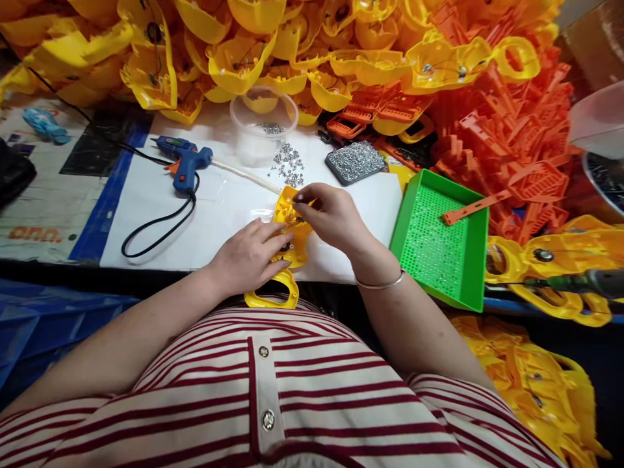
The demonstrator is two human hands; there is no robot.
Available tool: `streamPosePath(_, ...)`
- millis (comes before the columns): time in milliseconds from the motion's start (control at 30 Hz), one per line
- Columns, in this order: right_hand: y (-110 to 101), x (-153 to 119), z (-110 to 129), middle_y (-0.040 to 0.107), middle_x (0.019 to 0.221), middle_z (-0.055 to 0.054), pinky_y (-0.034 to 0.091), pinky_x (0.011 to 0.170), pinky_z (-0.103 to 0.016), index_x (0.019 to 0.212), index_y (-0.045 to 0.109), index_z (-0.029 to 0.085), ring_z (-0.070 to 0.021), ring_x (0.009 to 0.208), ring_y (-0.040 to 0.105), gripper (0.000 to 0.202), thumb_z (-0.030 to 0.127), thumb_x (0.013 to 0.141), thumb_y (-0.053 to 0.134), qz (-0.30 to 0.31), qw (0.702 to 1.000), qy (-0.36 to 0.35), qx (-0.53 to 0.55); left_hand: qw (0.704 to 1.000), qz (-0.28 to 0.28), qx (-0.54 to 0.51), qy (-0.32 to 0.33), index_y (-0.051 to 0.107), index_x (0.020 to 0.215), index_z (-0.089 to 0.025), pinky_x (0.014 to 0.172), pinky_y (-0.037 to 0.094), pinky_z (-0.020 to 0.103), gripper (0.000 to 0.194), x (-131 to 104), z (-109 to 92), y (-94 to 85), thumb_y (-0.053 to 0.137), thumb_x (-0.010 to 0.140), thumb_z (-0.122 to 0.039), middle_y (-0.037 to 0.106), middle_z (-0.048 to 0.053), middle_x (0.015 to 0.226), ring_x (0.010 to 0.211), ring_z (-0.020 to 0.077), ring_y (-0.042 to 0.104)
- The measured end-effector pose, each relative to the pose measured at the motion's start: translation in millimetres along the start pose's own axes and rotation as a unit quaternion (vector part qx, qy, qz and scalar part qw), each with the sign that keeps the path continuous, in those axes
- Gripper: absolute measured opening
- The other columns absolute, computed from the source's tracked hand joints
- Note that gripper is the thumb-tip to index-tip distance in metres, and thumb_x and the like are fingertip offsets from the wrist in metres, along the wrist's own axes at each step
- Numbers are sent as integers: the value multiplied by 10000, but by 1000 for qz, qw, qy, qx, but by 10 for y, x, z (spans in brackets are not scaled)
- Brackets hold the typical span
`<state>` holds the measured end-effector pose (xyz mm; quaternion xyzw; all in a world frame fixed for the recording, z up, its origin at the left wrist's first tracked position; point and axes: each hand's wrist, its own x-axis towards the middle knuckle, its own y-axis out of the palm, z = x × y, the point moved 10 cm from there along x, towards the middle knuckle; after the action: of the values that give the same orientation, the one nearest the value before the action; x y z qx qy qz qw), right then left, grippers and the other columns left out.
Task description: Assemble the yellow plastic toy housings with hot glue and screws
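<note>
A yellow plastic housing [297,250] with a loop handle lies in front of me at the table's near edge, its handle toward my body. Across its left side rests my left hand [253,253], fingers wrapped over the edge and gripping it. My right hand [324,211] is over the far end of the housing, thumb and fingertips pinched together. Whatever sits between those fingertips is too small to make out. Small dark parts and wires show inside the housing, partly hidden by my fingers.
A blue glue gun [185,162] with a looped black cord lies left. Loose screws [290,162], a clear tub [263,127] and a screw-filled black tray [355,162] stand beyond. At right are a green basket [475,260], orange parts [531,156] and a power screwdriver [589,283]; yellow shells [244,62] pile behind.
</note>
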<state>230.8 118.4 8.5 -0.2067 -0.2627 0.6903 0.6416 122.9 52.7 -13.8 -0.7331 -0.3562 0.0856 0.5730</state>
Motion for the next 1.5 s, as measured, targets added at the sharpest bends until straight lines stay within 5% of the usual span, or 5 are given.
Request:
streamPosePath(133,-139,-88,-355,596,698,11,429,603,-251,765,618,155,-85,622,509,49,167,737,658,-59,982,70,167,994,-66,-58,-66,637,1243,-163,1066,487,502,410,88,144,-205,649,883,-359,549,168,1367,1272,300,547)
streamPosePath(333,-28,-111,-370,600,649,7,362,462,-206,728,624,146,-77,576,527,331,376,623,837,0,952,98,290,985,-110,-53,-121,746,1053,-214,1066,452,484,242,524,315,-305,678,825,-260,671,69,1202,1163,264,594)
streamPosePath(533,-58,-143,-312,640,721,-2,375,457,-205,782,649,149,-77,578,537,553,558,505,897,-10,948,63,311,978,-154,-50,-131,768,796,-215,999,462,438,117,623,408,-290,660,787,-170,723,34,1029,1023,231,627)
streamPosePath(1133,-188,-86,-137,609,765,1,447,603,-220,800,643,165,-96,719,557,406,564,781,714,-57,969,-36,237,987,-94,-86,-101,758,808,-242,1057,424,476,83,719,461,-390,685,782,-270,692,16,1075,1096,244,599)
streamPosePath(1500,-55,-123,-251,539,613,33,289,385,-181,740,580,166,-59,519,480,584,685,600,808,11,936,71,345,960,-124,-206,-141,754,803,-217,1025,507,423,92,662,491,-375,709,740,-266,693,30,1091,1099,227,634)
